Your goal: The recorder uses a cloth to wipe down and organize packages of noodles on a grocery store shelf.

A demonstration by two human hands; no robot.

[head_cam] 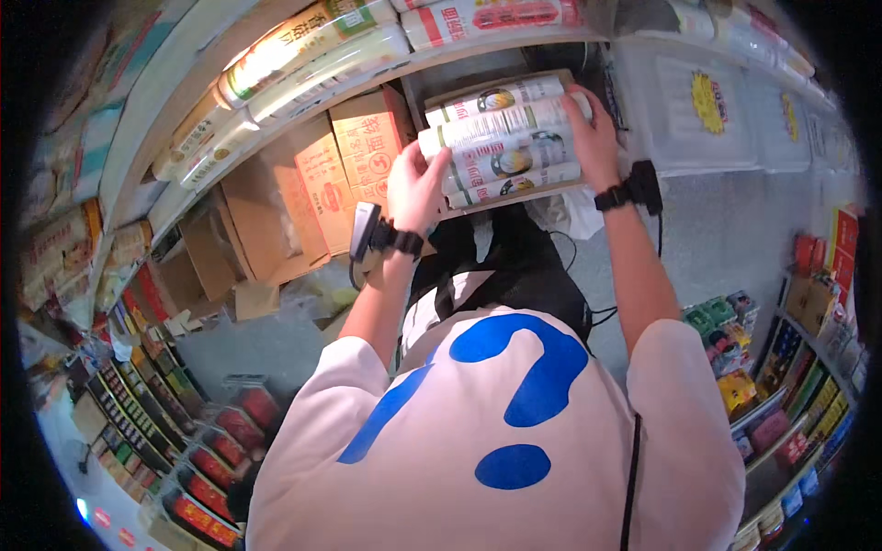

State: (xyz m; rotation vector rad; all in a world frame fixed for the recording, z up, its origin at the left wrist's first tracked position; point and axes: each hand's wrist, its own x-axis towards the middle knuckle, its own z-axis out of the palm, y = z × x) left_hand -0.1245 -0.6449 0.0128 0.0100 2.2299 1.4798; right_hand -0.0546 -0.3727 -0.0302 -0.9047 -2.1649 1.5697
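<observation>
Between my two hands lies a white wrapped cylindrical noodle pack (506, 124), level over several similar packs (510, 160) in an open carton (493, 201). My left hand (417, 180) grips the pack's left end, thumb on its near side. My right hand (594, 138) has its fingers around the right end. Another pack (499, 98) rests just behind the held one. The packs bear printed writing and a round food picture. How far the held pack is raised from those below, I cannot tell.
Opened cardboard boxes (262, 206) stand left of the carton. Above runs a shelf (331, 89) of wrapped packs. White translucent bins (703, 110) are at the right. A black cable (605, 317) lies on the floor by my legs. Stocked racks (799, 386) stand at lower right.
</observation>
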